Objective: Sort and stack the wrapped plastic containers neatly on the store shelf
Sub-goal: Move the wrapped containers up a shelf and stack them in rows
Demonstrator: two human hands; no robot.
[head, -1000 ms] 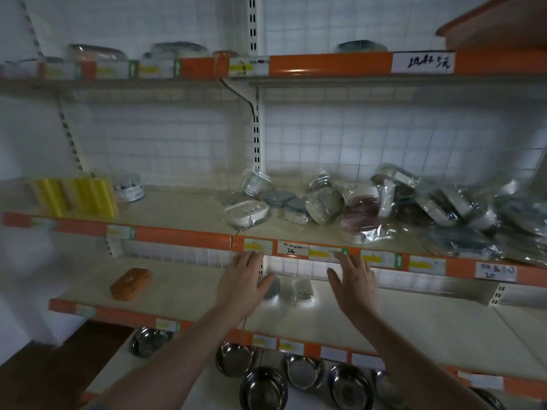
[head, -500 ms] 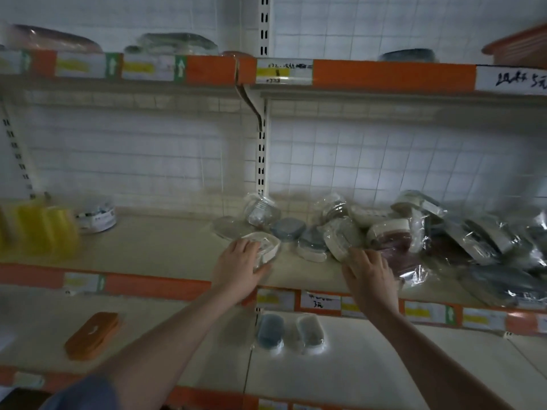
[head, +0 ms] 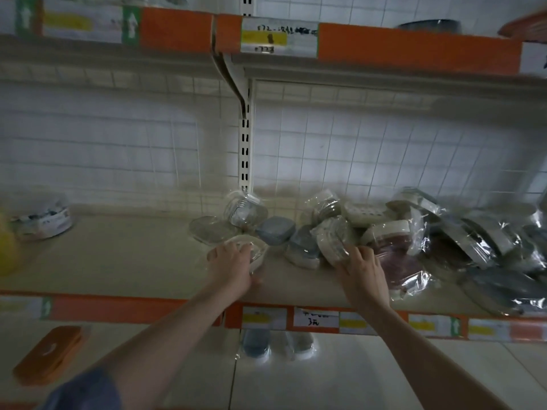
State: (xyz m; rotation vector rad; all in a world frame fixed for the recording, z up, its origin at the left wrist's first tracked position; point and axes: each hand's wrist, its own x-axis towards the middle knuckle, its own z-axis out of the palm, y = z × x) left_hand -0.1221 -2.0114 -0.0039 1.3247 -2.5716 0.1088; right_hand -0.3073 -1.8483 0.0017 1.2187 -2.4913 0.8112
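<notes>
Shelf (head: 124, 255) first — a cream board with an orange front strip, carrying a loose heap (head: 414, 241) of wrapped containers from its middle to the right edge. The heap is a jumble of cream, grey-blue and maroon tubs in crinkled clear film, some flat, some tipped on edge, overlapping one another. At its left end a pale round tub (head: 251, 250) lies flat near the front lip; just right of the centre post a cream tub (head: 331, 241) stands tilted against its neighbours. The left hand (head: 232, 267) rests on the round tub, fingers curved over its near rim in a light grip. The right hand (head: 365, 273) lies against the cream tub, fingertips on its film; whether that grip has closed cannot be told. Since half a second ago both hands have stayed on the same two tubs — the view has merely drawn closer.
</notes>
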